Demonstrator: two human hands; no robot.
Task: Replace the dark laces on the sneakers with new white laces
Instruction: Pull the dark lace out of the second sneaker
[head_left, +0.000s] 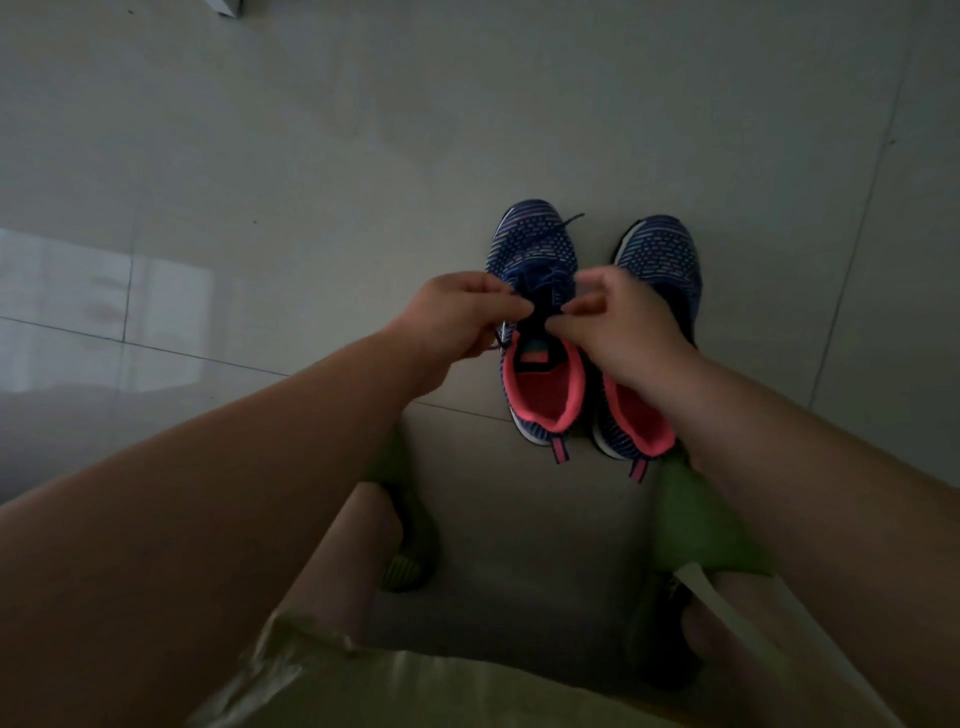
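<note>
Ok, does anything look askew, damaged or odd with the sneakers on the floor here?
Nothing damaged or spilled. The two blue knit sneakers with pink lining stand side by side on the grey tiled floor. Both hands, left and right, pinch the dark lace of the left-side sneaker; a loose end trails by its toe.
</note>
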